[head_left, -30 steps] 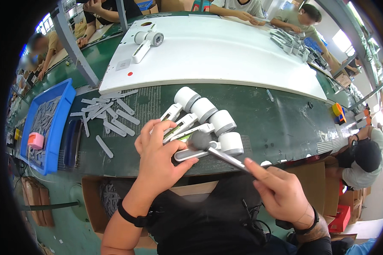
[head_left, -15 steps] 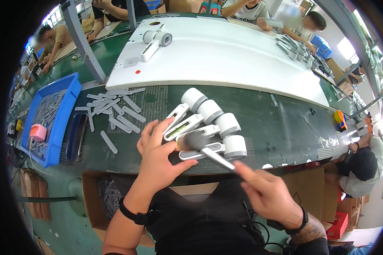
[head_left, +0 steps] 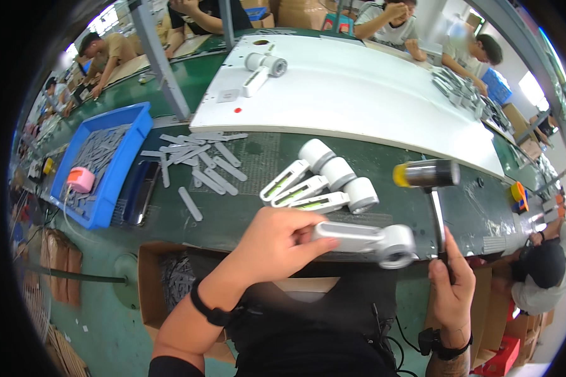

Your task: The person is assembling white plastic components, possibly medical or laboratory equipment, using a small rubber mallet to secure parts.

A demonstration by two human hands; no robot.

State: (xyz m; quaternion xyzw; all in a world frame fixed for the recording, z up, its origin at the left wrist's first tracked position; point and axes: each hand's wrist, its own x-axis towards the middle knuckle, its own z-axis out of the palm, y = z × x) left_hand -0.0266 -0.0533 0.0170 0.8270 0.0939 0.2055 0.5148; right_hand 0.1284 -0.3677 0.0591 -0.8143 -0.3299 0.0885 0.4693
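Note:
My left hand (head_left: 273, 245) is closed round the handle of a white-and-grey hair-dryer-shaped device (head_left: 355, 239), held above the table's near edge. The device's short cylindrical head, blurred by motion, points to the right. In my right hand (head_left: 453, 283) is a mallet (head_left: 429, 174), gripped by its dark handle. Its head has one yellow end and one black end and is raised to the right of the device. Three similar devices (head_left: 300, 190) lie side by side just beyond my left hand, with green showing in slots along their handles and their white heads to the right.
Loose grey strips (head_left: 190, 204) lie on the green table (head_left: 415, 220), left of the devices. A blue bin (head_left: 100, 213) holds more strips and a pink block. A white board (head_left: 358, 94) bears another device. Several people work around the table. Cardboard boxes (head_left: 154, 301) stand below.
The nearest device has been lifted from the row and brought toward me in my left hand. The mallet has swung up and right, away from the devices. The view has shifted slightly.

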